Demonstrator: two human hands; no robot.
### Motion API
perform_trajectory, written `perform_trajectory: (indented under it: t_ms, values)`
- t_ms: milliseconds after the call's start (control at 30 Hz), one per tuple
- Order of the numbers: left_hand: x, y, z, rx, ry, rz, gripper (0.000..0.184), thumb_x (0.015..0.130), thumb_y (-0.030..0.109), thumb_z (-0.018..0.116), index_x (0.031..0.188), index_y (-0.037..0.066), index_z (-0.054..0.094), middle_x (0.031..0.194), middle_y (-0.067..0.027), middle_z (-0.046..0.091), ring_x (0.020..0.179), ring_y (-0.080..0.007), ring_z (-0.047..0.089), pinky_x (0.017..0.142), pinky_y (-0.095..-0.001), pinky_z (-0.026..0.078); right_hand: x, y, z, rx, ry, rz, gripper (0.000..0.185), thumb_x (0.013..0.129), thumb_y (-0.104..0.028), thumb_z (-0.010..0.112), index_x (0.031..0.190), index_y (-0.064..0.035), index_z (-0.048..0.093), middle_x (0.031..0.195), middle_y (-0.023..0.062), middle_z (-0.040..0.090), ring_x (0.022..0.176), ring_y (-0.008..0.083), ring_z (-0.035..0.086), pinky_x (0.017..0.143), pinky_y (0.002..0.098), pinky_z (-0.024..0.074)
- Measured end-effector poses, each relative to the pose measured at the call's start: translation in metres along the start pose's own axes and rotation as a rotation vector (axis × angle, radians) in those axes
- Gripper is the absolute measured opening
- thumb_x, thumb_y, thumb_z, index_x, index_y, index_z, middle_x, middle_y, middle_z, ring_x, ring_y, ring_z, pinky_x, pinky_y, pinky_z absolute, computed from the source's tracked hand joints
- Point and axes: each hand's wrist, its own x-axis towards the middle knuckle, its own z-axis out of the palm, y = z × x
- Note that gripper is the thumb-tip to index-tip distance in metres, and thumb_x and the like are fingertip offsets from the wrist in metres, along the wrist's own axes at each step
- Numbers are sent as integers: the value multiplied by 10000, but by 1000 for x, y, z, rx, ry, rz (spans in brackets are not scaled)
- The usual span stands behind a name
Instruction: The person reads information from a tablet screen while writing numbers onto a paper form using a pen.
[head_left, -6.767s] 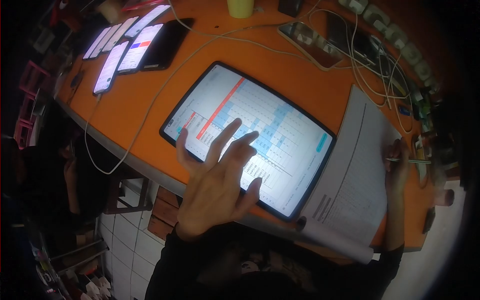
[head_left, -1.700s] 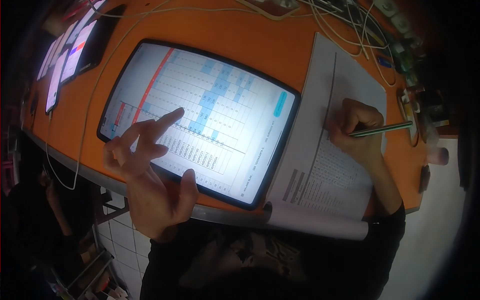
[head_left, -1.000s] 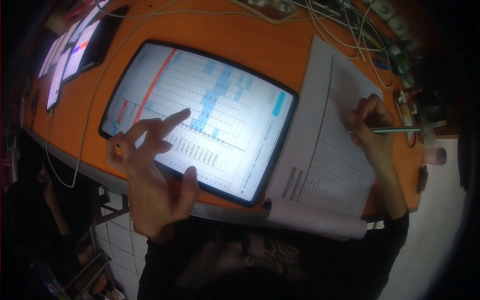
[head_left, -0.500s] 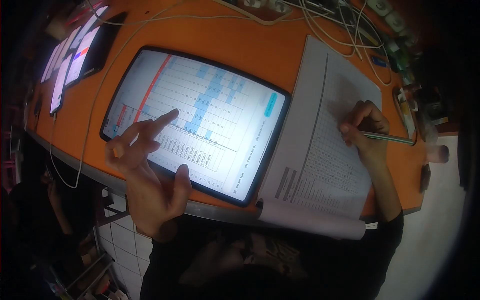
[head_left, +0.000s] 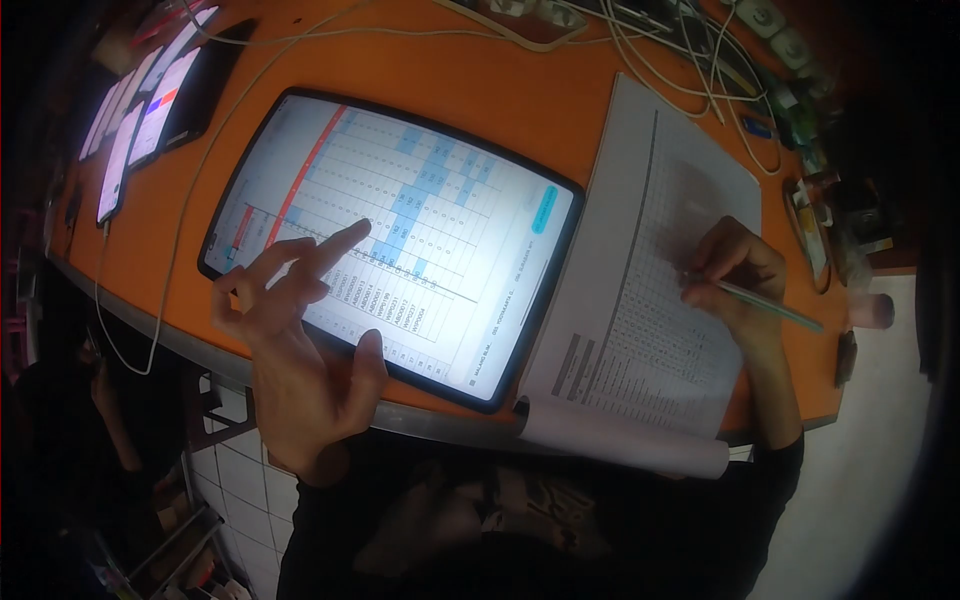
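From the head view, I can see the tablet (head_left: 430, 215) lying flat on the orange tabletop (head_left: 540, 90), right in front of the person and just left of the paper (head_left: 640, 290). The hands are well apart. The left hand (head_left: 300, 370) holds nothing; its fingers are spread, with one pointing at a row of numbers on the screen. I can't tell if that fingertip touches the glass. The right hand (head_left: 745, 275) pinches a thin pen (head_left: 770, 304) over the paper, and I can't tell if its tip touches. To do this well, I'd keep the pointing finger light and on one row so the screen doesn't slip, and the pen hand steady so the numbers stay neat. The tablet's long way goes from left to right, tipping a bit down to the right; the top of its page points left. The pen's tip points left, and its back end sticks out to the right. The paper's near end curls at the tabletop's edge.
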Motion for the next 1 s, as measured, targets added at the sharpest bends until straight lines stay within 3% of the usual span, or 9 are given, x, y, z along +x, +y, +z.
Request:
perform_trajectory:
  t_ms: [100,300,467,533,667,733,833,900,1000]
  values:
    - [-2,0,0,-23,-11,18,510,657,79,582,1079,104,296,1137,-166,612,1092,-260,436,975,-385,189,-6,-4,-4,-48,-40,-81,277,712,13,745,636,-66,491,703,58,558,518,68,529,443,183,438]
    - [2,1,-2,119,-55,72,549,731,116,571,1197,148,282,1139,-169,599,1107,-269,427,878,-400,377,-21,-8,-7,164,74,235,325,791,-11,681,570,-55,446,591,48,531,468,69,532,371,182,392]
    - [-2,-3,-3,117,-68,72,520,763,155,568,1197,159,281,1187,-175,556,1158,-292,450,956,-462,348,-21,-5,-7,51,42,231,410,810,13,641,507,-61,375,541,25,506,410,56,509,341,180,361]
    - [-3,-2,-1,17,-65,39,402,834,196,505,1159,156,270,1192,-223,547,1171,-317,468,1006,-532,287,-23,-5,-9,61,48,241,415,807,12,643,508,-64,366,533,18,498,408,54,510,338,179,356]
    - [-3,0,-5,97,-91,27,397,831,208,512,1148,171,275,1194,-217,548,1162,-325,472,1005,-541,286,-24,-5,-18,3,55,250,427,785,24,655,512,-82,343,521,5,485,407,48,510,338,175,344]
    - [-3,-2,-6,141,-90,52,463,784,188,567,1153,166,288,1196,-166,562,1163,-270,457,991,-504,338,-25,-3,-23,0,64,251,432,779,28,658,514,-88,337,521,3,483,407,47,508,339,173,340]
    - [-4,0,-5,167,-88,39,448,795,201,560,1149,167,286,1192,-162,571,1157,-266,456,999,-507,329,-26,1,-25,2,33,236,432,750,30,689,515,-95,349,525,-2,490,432,41,517,371,167,356]
    - [-3,0,-4,163,-86,46,448,795,206,560,1148,167,286,1192,-162,571,1156,-267,457,1001,-508,325,-25,5,-23,-48,-12,58,437,715,30,722,515,-101,356,529,-10,494,470,37,531,418,161,381]
    - [-4,-1,-5,162,-85,46,452,793,214,562,1148,168,286,1193,-161,571,1155,-270,457,1006,-509,319,-24,3,-22,-145,-21,28,434,675,44,735,514,-102,359,530,-11,492,493,30,519,445,165,377]
